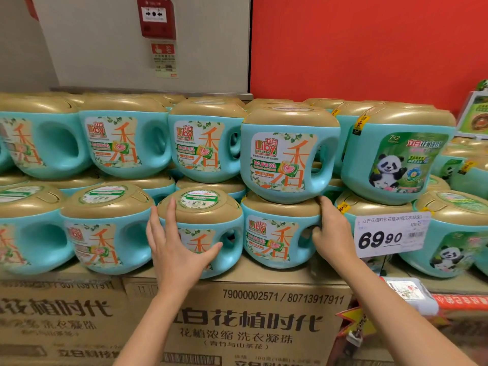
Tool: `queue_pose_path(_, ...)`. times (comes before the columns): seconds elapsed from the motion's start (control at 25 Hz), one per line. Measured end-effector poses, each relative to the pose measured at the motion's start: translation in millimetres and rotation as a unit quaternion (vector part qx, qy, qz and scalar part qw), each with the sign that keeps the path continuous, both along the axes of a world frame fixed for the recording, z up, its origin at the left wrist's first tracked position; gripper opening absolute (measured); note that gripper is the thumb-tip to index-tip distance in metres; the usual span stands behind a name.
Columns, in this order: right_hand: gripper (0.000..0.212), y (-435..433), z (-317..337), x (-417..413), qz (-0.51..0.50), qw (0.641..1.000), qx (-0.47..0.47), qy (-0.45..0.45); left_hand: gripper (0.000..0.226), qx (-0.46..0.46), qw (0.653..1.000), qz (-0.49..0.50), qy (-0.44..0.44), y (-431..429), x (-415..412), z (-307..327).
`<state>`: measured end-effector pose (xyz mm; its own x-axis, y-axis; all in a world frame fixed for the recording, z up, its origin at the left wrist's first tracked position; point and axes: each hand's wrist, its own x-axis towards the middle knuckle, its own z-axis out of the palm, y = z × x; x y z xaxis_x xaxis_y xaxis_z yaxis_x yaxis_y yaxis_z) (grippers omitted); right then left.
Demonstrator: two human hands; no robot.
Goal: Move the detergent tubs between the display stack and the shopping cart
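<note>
- Nearest you, the cardboard cartons (250, 320) form the surface that carries the display stack (118, 143). No shopping cart is in view, so I can't tell how many tubs have been moved.
- Your left hand (179, 249) is released. Its straight fingers lie flat up the left flank of the middle lower tub (203, 207), and the thumb stretches across the label.
- Your right hand (334, 233) is grasping the neighbouring lower tub (274, 239). The fingers curl into its handle hole and the thumb rests against the gold lid's edge.
- Both tubs sit on the cartons in the front row, touching each other. Neither is lifted, so I judge this transfer is only at the grasp and the carry is all still to do.
- Each tub stands upright, with its gold lid up, label facing you and handle hole to your right. They are squat, and the wider axis runs left to right along the row.
- An upper tub (285, 159) rests on the lid of the one you grip. Pulling that lower tub out would likely upset it.
- To the right are a price tag (390, 233) and the panda-label tubs (396, 165).
- Farthest back, a fire alarm box (155, 17) is on the grey wall beside a red wall (369, 48).
</note>
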<state>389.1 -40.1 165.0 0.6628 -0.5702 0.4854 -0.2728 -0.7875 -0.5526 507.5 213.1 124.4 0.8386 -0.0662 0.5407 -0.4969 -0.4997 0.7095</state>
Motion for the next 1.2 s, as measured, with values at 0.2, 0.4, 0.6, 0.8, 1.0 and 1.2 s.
queue_pose_path(0.2,0.052,2,0,-5,-0.01,1.0,0.008,0.004,0.126,-0.005,1.0,-0.01,-0.005,4,5,0)
queue_pose_path(0.4,0.045,1,-2,-9,-0.001,1.0,0.002,0.008,0.126,-0.013,0.999,-0.029,0.003,4,4,1)
queue_pose_path(0.6,0.04,1,-2,-11,0.028,0.999,0.031,-0.006,0.127,0.007,1.0,-0.007,0.015,1,-3,4)
queue_pose_path(0.8,0.071,6,-3,-18,0.077,0.996,0.048,-0.001,0.114,0.004,0.999,0.009,-0.036,-8,-15,1)
queue_pose_path(1.0,0.086,25,-16,-24,0.042,0.991,0.096,-0.081,0.083,-0.007,0.993,0.023,-0.114,-18,-15,6)
queue_pose_path(1.2,0.098,17,-14,-15,0.042,0.993,0.092,-0.053,0.072,0.012,0.994,0.019,-0.111,-15,-13,12)
